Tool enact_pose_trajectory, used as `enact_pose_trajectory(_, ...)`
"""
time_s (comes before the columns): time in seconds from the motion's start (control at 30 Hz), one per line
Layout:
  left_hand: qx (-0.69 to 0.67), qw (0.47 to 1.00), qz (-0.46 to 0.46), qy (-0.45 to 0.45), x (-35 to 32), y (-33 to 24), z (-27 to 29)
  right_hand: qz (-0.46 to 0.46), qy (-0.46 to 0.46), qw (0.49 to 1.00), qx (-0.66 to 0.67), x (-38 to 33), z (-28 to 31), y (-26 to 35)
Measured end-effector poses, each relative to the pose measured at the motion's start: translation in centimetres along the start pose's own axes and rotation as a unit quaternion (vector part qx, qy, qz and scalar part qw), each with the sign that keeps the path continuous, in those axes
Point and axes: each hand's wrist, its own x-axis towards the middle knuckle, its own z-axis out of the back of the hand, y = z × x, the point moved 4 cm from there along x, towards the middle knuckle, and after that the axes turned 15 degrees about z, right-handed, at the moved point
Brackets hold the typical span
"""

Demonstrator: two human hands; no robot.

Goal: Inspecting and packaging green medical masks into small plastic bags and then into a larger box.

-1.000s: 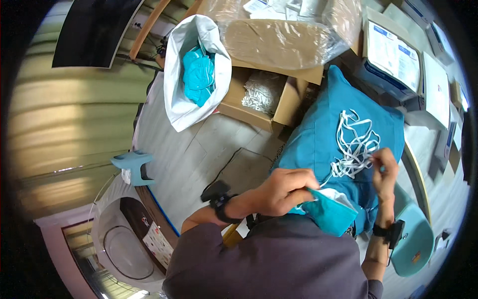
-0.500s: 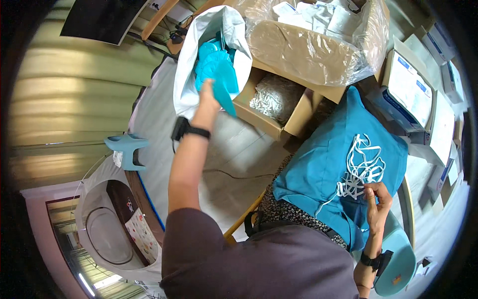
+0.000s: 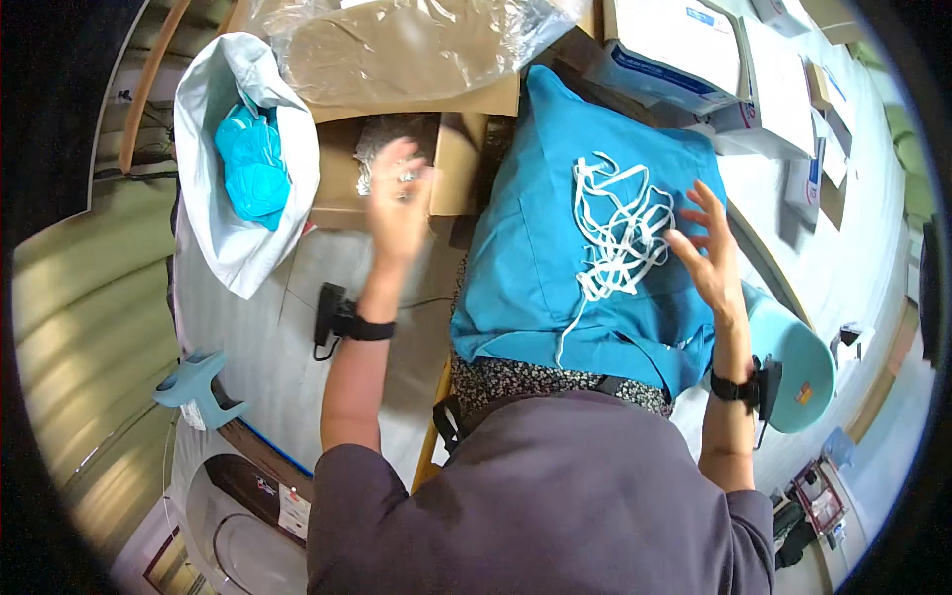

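A tangle of white flat cords [image 3: 625, 243] lies on the blue cloth [image 3: 516, 238] spread over my lap. My right hand [image 3: 712, 253] hovers at the right edge of the tangle, fingers apart and holding nothing. Raised in front of the small cardboard box, my left hand [image 3: 397, 203] is blurred by motion, but its fingers look spread and nothing shows in them. To its left stands a white bag [image 3: 213, 223], its mouth wide, with several flat teal pieces with rounded edges [image 3: 253, 174] heaped inside.
A large plastic-lined carton [image 3: 407, 55] stands ahead, above a smaller cardboard box [image 3: 456, 164] with whitish bits in clear plastic. White cartons [image 3: 674, 50] crowd the far right. A teal stool [image 3: 793, 362] is by my right arm; a pale blue stool [image 3: 198, 387] is at left.
My left hand has let go of a teal piece at the white bag and moved back toward my lap. My right hand has lifted off the cords and spread its fingers. The view has shifted right.
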Motion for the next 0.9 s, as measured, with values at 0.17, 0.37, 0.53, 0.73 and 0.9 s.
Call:
enact_pose_trajectory(0.17,0.201,0.954,-0.138,0.175,-3.9,-4.9,-11.1,0.004,0.124,0.989,0.08,0.9,-4.2,0.8)
enact_pose_trajectory(0.37,0.358,0.875,-0.2,0.256,-6.0,-5.3,-15.7,0.005,0.133,0.959,0.25,-2.1,-3.1,2.6)
enact_pose_trajectory(0.53,0.344,0.856,-0.204,0.326,-10.1,-4.1,-17.7,-0.07,-0.073,0.964,0.245,-3.9,-0.1,-2.5)
enact_pose_trajectory(0.73,0.298,0.826,-0.111,0.465,-14.7,-1.5,-17.5,-0.076,-0.066,0.977,0.189,-5.0,-0.5,-2.7)
enact_pose_trajectory(0.9,0.135,0.948,0.025,0.286,-10.1,-4.3,-10.7,-0.075,-0.07,0.974,0.201,-4.9,-1.1,-3.6)
